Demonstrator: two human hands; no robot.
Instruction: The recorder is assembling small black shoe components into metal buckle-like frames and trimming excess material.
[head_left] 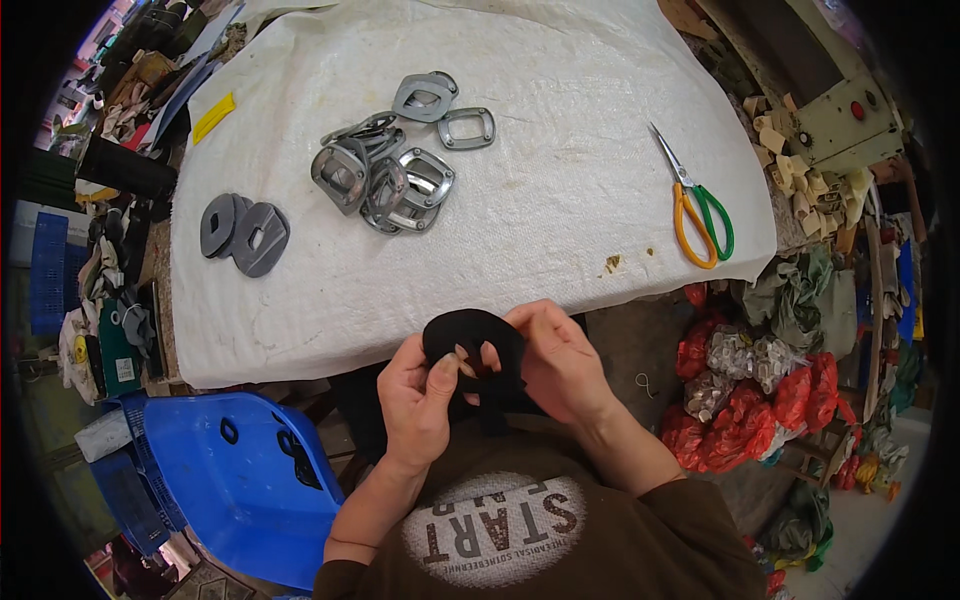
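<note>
A black, soft-looking rounded piece with an opening in its middle (468,328) is held between my hands just in front of the table's near edge. My left hand (412,400) pinches its left side, with the thumb at the opening. On the far right side of the piece, my right hand (562,362) closes its fingers round the rim; fingertips show through the opening. Ahead on the table lies a loose pile of silver metal buckle frames (425,178). Grey flat rounded pieces with slots (262,240) lie to its left.
A white cloth-covered table (560,200) spreads ahead. Scissors with orange and green handles (690,205) lie at its right, a yellow strip (213,117) at far left. A blue tub (250,530) holding a few black rings stands low left; red plastic bags (730,430) sit low right.
</note>
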